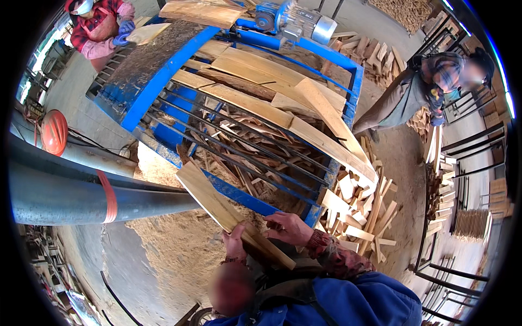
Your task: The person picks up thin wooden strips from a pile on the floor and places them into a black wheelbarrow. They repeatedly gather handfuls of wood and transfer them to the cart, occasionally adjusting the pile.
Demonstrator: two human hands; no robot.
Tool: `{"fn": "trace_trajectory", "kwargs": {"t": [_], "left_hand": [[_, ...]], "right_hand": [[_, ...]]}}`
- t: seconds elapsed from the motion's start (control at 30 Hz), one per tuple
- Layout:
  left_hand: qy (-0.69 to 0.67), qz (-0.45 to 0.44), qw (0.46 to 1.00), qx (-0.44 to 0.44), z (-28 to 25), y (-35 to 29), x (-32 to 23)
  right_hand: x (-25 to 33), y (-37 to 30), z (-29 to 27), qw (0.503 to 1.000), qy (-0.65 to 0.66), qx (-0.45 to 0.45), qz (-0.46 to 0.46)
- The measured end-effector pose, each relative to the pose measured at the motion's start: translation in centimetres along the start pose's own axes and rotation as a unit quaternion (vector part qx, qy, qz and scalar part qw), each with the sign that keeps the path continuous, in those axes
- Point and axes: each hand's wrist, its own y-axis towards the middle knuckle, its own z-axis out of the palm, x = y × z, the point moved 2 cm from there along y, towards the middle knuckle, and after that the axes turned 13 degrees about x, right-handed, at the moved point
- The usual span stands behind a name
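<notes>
My left hand (235, 242) grips the edge of a long pale board (213, 200), its thumb on the near side. The board slants from beside the blue machine frame down toward my body. My right hand (291, 229) hovers at the other side of the board, fingers loosely bent and apart, with nothing visible in them. Whether its fingertips touch the board, I cannot make out. Beyond my hands, several planks (253, 103) lie across the dark bars (255, 173) of the blue machine (149, 87).
Wood offcuts (356, 217) are heaped right of the machine. A grey beam (98, 190) with an orange band juts in from the left. A blue motor (288, 19) tops the far side. One co-worker (100, 27) holds wood at far left; another (429, 81) bends at right.
</notes>
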Motion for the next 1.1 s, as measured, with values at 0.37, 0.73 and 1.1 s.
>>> {"fn": "trace_trajectory", "kwargs": {"t": [0.37,0.73,1.1], "left_hand": [[-0.019,-0.018,1.000,0.002,-0.3,0.1,0.2],[0.044,0.021,0.999,-0.023,-1.2,0.2,1.3],[0.034,0.077,0.996,-0.029,-0.9,-1.6,0.9]], "right_hand": [[-0.9,0.0,-10.7,0.972,-0.122,-0.200,-0.031],[-10.5,13.3,-26.4,0.869,-0.440,-0.214,0.073],[-12.3,15.9,-29.5,0.846,-0.508,-0.129,0.095]]}}
